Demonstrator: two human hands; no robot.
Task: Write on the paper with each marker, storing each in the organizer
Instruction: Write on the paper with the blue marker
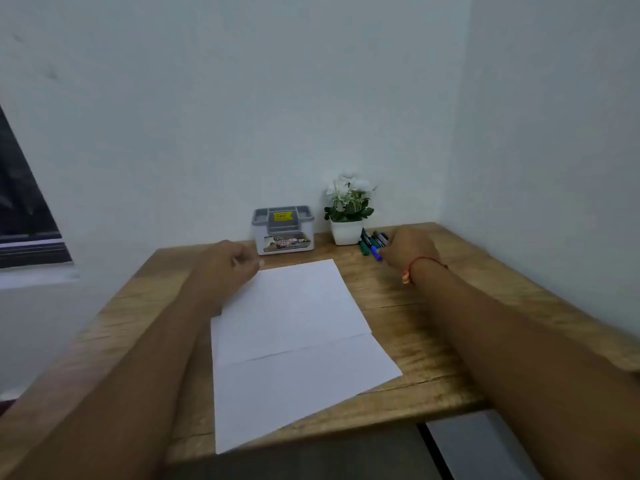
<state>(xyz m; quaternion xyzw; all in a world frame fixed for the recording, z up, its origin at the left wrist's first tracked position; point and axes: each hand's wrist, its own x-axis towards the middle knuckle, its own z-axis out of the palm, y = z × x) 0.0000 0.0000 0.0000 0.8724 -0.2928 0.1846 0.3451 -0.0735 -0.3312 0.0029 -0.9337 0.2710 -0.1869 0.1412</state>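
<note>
A blank white sheet of paper [294,327] with a fold line across it lies in the middle of the wooden table [440,348]. My left hand [225,263] rests at the sheet's far left corner, its fingers curled in loosely. Several markers [373,241] lie in a bunch to the right of a plant pot, among them a green marker [364,248] and a blue marker [376,252]. My right hand [410,249] is at the markers' right side, back toward me, and its fingertips are hidden. The grey-and-white organizer [283,230] stands against the back wall.
A small white pot with white flowers [347,211] stands between the organizer and the markers. Walls close the table at the back and on the right. A dark window [20,209] is at the far left. The paper's near corner overhangs the table's front edge.
</note>
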